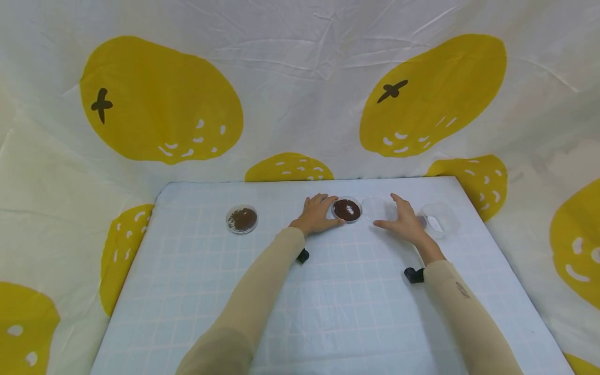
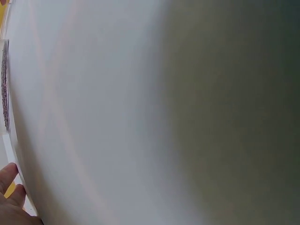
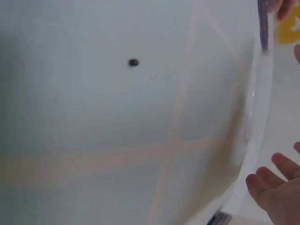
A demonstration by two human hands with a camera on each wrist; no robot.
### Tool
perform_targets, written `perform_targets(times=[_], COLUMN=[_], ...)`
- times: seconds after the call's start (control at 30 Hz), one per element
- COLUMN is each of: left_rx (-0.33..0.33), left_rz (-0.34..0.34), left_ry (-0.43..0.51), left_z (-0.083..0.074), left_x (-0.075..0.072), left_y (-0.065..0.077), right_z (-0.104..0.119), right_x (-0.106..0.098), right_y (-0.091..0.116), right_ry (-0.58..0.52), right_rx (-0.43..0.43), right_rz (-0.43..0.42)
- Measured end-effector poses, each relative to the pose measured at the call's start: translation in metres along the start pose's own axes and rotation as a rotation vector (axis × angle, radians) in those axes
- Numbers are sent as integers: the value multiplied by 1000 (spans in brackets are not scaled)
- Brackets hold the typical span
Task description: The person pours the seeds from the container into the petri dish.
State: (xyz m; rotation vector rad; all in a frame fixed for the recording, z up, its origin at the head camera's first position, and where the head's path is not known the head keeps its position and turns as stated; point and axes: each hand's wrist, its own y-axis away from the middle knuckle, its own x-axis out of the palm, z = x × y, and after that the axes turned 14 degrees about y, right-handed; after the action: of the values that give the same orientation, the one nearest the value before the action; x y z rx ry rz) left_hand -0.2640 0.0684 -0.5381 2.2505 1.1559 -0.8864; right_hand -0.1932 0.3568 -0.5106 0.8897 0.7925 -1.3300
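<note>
My left hand [image 1: 319, 214] is at the left side of a clear round dish [image 1: 347, 209] of dark brown grains, with thumb and index finger at its rim. In the left wrist view the dish's side wall [image 2: 5, 89] shows at the left edge, with fingers [image 2: 8, 178] below it. An apparently empty clear round dish or lid [image 1: 375, 210] sits just right of the filled one. Around its right side my right hand [image 1: 404, 223] is spread, thumb and fingers apart; the right wrist view shows these fingers [image 3: 274, 180] extended and holding nothing.
Another clear dish [image 1: 241, 219] with brown grains stands at the left of the table [image 1: 328, 312]. A clear plastic container [image 1: 445, 219] with something white inside is beyond my right hand. A white cloth [image 1: 300, 104] printed with yellow fruit hangs behind and beside the table.
</note>
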Motion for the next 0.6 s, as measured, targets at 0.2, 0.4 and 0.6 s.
perform_targets(times=[0.2, 0.4, 0.6], left_rx=[-5, 3, 1], left_rz=[1, 0, 3], left_ry=[3, -5, -2], left_z=[0, 0, -1], left_x=[0, 0, 0], left_y=[0, 0, 1], right_z=[-2, -4, -6], right_x=[8, 13, 13], right_y=[-9, -12, -14], right_ry=[57, 118, 157], right_rx=[-11, -29, -6], right_rz=[37, 40, 56])
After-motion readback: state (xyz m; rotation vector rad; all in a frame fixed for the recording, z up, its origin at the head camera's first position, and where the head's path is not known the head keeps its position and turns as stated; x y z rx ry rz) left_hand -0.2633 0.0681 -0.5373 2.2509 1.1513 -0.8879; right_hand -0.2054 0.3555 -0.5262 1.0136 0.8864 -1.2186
